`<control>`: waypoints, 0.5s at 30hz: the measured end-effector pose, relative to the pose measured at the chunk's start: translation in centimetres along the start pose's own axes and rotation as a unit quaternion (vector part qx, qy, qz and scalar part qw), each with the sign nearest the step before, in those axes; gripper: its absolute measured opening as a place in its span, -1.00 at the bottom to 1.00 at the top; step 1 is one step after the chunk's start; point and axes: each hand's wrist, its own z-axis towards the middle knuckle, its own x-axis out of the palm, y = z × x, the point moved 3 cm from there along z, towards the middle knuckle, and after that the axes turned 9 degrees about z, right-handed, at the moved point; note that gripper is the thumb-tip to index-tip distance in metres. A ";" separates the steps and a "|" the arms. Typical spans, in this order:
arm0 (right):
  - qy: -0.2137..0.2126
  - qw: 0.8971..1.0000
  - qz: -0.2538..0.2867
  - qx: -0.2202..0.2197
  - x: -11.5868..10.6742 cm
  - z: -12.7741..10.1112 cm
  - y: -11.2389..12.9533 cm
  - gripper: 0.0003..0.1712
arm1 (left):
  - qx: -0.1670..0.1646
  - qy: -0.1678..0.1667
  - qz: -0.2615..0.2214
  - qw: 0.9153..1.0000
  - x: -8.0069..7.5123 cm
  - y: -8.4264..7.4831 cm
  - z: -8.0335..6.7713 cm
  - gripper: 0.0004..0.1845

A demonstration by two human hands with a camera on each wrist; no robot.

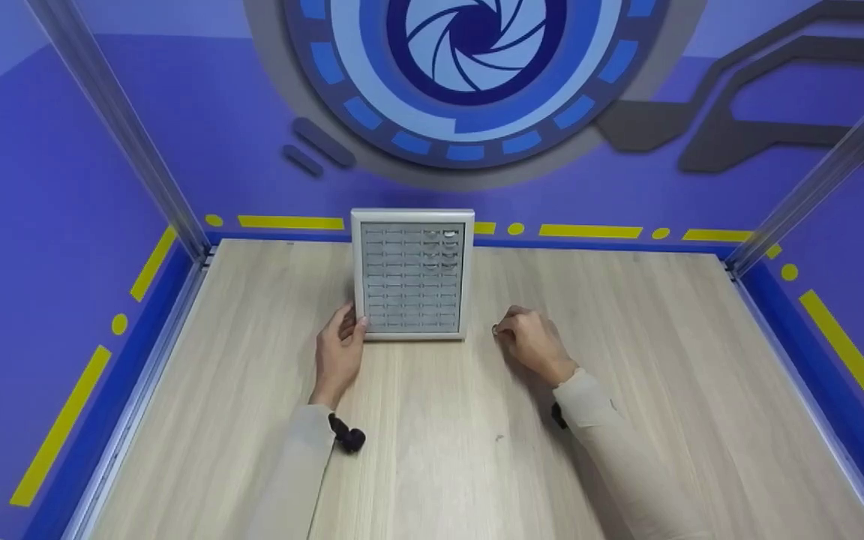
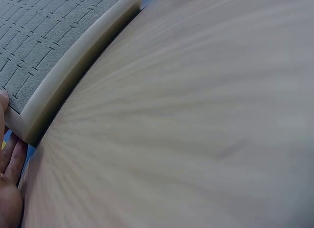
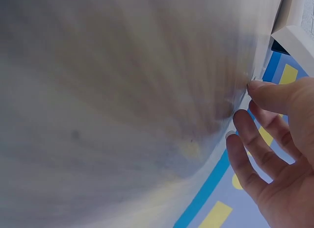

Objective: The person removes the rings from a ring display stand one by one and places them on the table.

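Grey foam lines the white-framed tray (image 1: 412, 274) standing mid-table (image 1: 252, 420), toward the back wall. Your left hand (image 1: 340, 351) steadies its near-left corner, thumb pressing the frame. Your right hand (image 1: 528, 341) rests just beside it, fingers curled, perhaps pinching something tiny.

The person wears a long top with pale beige sleeves. The left sleeve (image 1: 293, 480) runs down to the wrist, and so does the right sleeve (image 1: 612, 442). Both sleeves look soft and plain, with no pattern. A small black gadget (image 1: 347, 436) sits at the left wrist, by the cuff. Another small black bit (image 1: 557, 415) peeks out at the right wrist. Both hands are bare, with no gloves.
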 end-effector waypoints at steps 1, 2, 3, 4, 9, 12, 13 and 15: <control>0.001 1.000 0.000 0.001 0.0 0.0 0.0 -0.87 | 0.001 0.000 0.000 1.000 0.0 0.0 0.0 -0.48; 0.002 1.000 0.000 0.002 0.0 0.0 0.0 -0.87 | 0.002 -0.001 0.000 1.000 0.0 0.0 0.0 -0.49; 0.002 1.000 0.000 0.002 0.0 0.0 0.0 -0.87 | 0.003 -0.002 0.000 1.000 0.0 0.0 0.0 -0.49; 0.002 1.000 0.002 0.002 0.0 0.0 0.0 -0.88 | 0.004 -0.003 -0.001 1.000 0.0 0.1 0.0 -0.49; 0.001 1.000 0.003 0.005 -0.3 0.0 0.2 -0.89 | 0.005 -0.001 -0.005 1.000 0.0 0.0 0.1 -0.49; 0.002 1.000 0.000 0.018 -0.5 0.2 0.3 -0.89 | 0.001 0.000 -0.002 1.000 0.0 -0.1 0.1 -0.48; 0.001 1.000 -0.001 0.023 -0.5 0.3 0.4 -0.89 | 0.000 0.000 -0.001 1.000 0.0 -0.2 0.1 -0.48; -0.001 1.000 0.001 0.027 -0.8 0.5 0.6 -0.90 | 0.003 -0.002 -0.001 1.000 0.0 -0.2 0.0 -0.48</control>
